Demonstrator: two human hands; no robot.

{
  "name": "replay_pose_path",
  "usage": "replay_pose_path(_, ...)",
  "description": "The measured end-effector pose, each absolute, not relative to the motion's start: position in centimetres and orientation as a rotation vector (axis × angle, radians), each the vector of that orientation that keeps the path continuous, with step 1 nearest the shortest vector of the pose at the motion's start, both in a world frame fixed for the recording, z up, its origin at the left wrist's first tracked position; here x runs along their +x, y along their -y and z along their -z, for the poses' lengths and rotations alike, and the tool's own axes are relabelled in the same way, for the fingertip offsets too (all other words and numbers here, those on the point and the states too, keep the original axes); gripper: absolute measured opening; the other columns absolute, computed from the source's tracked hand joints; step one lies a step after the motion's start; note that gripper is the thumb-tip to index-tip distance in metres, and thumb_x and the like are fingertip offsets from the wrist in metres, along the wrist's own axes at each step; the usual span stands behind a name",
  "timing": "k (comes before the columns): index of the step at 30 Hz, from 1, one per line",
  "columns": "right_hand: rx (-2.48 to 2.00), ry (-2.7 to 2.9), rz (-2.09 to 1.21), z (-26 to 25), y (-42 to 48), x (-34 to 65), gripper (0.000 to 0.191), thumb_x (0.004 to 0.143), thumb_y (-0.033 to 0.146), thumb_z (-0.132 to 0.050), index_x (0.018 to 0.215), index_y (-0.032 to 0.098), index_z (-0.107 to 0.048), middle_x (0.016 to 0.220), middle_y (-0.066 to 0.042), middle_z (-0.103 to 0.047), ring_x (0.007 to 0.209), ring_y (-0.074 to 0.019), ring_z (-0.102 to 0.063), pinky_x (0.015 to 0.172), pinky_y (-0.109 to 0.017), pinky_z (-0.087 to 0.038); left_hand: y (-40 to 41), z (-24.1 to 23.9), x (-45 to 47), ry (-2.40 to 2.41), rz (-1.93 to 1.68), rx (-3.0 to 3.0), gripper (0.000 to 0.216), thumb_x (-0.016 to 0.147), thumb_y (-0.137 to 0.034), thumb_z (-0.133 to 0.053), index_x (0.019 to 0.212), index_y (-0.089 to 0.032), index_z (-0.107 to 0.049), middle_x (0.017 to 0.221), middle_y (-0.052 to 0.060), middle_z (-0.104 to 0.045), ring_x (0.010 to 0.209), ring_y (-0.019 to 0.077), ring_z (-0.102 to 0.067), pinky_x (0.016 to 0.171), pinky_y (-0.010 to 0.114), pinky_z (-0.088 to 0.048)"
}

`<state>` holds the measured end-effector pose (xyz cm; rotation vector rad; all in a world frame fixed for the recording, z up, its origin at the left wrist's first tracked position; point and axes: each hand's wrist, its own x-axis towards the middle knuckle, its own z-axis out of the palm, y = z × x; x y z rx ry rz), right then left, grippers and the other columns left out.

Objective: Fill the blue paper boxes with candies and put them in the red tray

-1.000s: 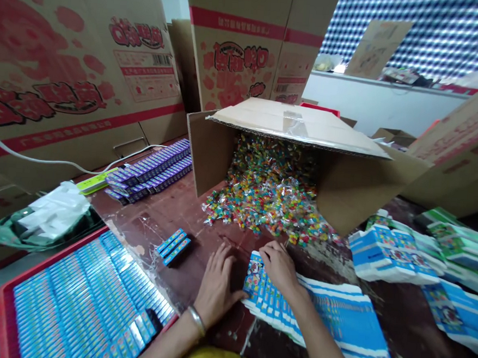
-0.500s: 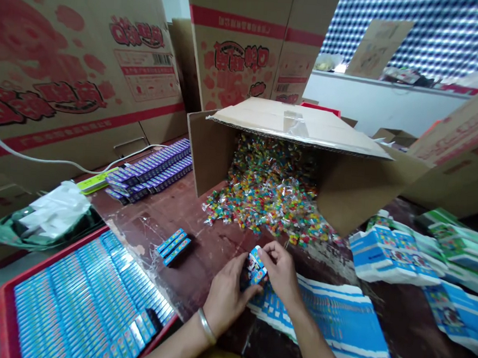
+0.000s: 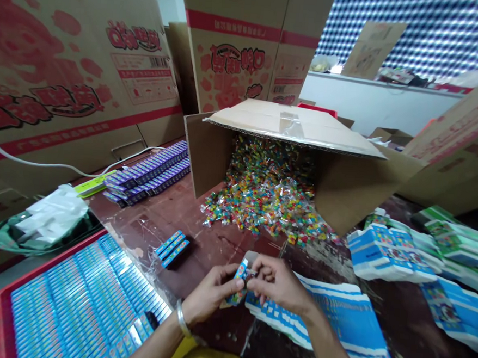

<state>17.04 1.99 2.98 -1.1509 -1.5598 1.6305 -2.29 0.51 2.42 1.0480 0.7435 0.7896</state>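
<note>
Blue carton (image 3: 241, 269), tilted, pinched in left hand (image 3: 209, 293), likely to steady it; right hand (image 3: 283, 285) at upper end, grip unclear. Flat cartons (image 3: 349, 320) fanned beside right hand, presumably for easy pickup. Beyond hands, candies (image 3: 262, 202) spill from sideways box (image 3: 255, 114), seemingly for reach.

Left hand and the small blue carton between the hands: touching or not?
Touching. The head view shows the left hand holding the small blue carton, its thumb laid over the printed side with no gap.
</note>
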Motion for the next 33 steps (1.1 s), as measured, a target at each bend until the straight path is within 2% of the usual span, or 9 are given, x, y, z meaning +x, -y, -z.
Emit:
replay_pose_path(3, -1.196, 1.389, -1.363, -2.4, -2.0, 16.4, 0.036, 0.076, 0.042, -0.068, 0.103, 0.021, -0.057, 0.077, 0.000, -0.064, 0.061, -0.0140, -0.060, 0.054, -0.022, -0.047, -0.5, -1.7, -2.0, -0.871, -0.917, 0.961, 0.039, 0.080, -0.042, -0.064, 0.105, -0.013, -0.069, 0.088, 0.006, -0.069, 0.076, 0.0177, -0.061, 0.070, 0.026, -0.046)
replay_pose_path(5, -1.215, 1.408, -1.274, -1.7, -1.6, 15.5, 0.031, 0.075, 0.040, -0.069, 0.096, 0.019, -0.061, 0.082, -0.002, -0.065, 0.071, -0.0157, -0.060, 0.060, -0.023, -0.048, -0.4, -1.0, -1.6, -0.937, -1.019, 0.881, 0.036, 0.078, -0.040, -0.067, 0.103, -0.014, -0.069, 0.090, 0.005, -0.070, 0.076, 0.0176, -0.061, 0.070, 0.026, -0.048)
replay_pose_path(11, -1.342, 1.382, -1.030, 0.5, -0.6, 13.1, 0.032, 0.084, 0.039, -0.058, 0.061, 0.017, -0.056, 0.055, 0.004, -0.050, 0.053, -0.0101, -0.045, 0.050, -0.020, -0.037, 0.0, 1.0, -0.4, -1.123, -1.226, 0.784, 0.026, 0.073, -0.034, -0.073, 0.090, -0.016, -0.068, 0.080, 0.002, -0.070, 0.068, 0.0156, -0.063, 0.064, 0.025, -0.051)
replay_pose_path(14, -1.274, 1.251, -1.078, 1.0, -0.7, 12.3, 0.021, 0.084, 0.037, -0.060, 0.090, 0.018, -0.065, 0.071, 0.000, -0.064, 0.065, -0.0145, -0.058, 0.060, -0.023, -0.046, 0.0, 1.1, -0.5, -1.180, -1.377, 0.904, 0.040, 0.071, -0.028, -0.075, 0.108, -0.021, -0.061, 0.090, 0.002, -0.069, 0.080, 0.0166, -0.064, 0.073, 0.026, -0.051)
replay_pose_path(18, -1.240, 1.206, -1.038, 1.5, -0.7, 12.0, 0.039, 0.083, 0.035, -0.061, 0.118, 0.020, -0.059, 0.106, -0.008, -0.068, 0.091, -0.0215, -0.064, 0.082, -0.032, -0.050, 0.0, 0.5, -1.4, -1.175, -1.289, 1.079, 0.048, 0.078, -0.029, -0.068, 0.124, -0.023, -0.053, 0.111, 0.006, -0.066, 0.092, 0.0186, -0.062, 0.082, 0.029, -0.050)
replay_pose_path(23, -1.284, 1.372, -0.872, 1.7, -0.4, 12.4, 0.027, 0.085, 0.033, -0.059, 0.109, 0.022, -0.063, 0.098, -0.006, -0.068, 0.085, -0.0197, -0.063, 0.077, -0.029, -0.050, -0.2, -0.2, -2.4, -0.983, -1.091, 1.153, 0.038, 0.082, -0.027, -0.064, 0.117, -0.020, -0.054, 0.107, 0.007, -0.065, 0.094, 0.0207, -0.061, 0.081, 0.030, -0.049)
replay_pose_path(27, -1.268, 1.469, -0.779, 0.9, -0.6, 12.8, 0.013, 0.087, 0.030, -0.055, 0.083, 0.020, -0.063, 0.078, -0.002, -0.063, 0.076, -0.0171, -0.060, 0.071, -0.026, -0.047, 0.0, -0.4, -2.6, -0.902, -1.032, 1.175, 0.025, 0.083, -0.025, -0.063, 0.105, -0.018, -0.054, 0.099, 0.006, -0.064, 0.089, 0.0201, -0.061, 0.078, 0.029, -0.048)
replay_pose_path(30, -1.228, 1.482, -0.793, 0.5, -1.1, 13.1, 0.017, 0.087, 0.028, -0.055, 0.072, 0.019, -0.059, 0.086, -0.004, -0.063, 0.084, -0.0182, -0.060, 0.076, -0.027, -0.046, 0.4, -0.5, -2.2, -0.922, -1.038, 1.169, 0.024, 0.084, -0.024, -0.061, 0.106, -0.019, -0.054, 0.099, 0.006, -0.063, 0.092, 0.0202, -0.060, 0.082, 0.030, -0.048)
replay_pose_path(33, -1.182, 1.349, -0.969, 0.6, -1.3, 13.3, 0.010, 0.084, 0.029, -0.059, 0.080, 0.019, -0.058, 0.093, -0.005, -0.064, 0.085, -0.0186, -0.061, 0.077, -0.028, -0.047, 0.6, -0.5, -1.8, -0.956, -1.122, 1.119, 0.027, 0.083, -0.022, -0.062, 0.108, -0.020, -0.051, 0.103, 0.006, -0.062, 0.097, 0.0201, -0.059, 0.085, 0.031, -0.047)
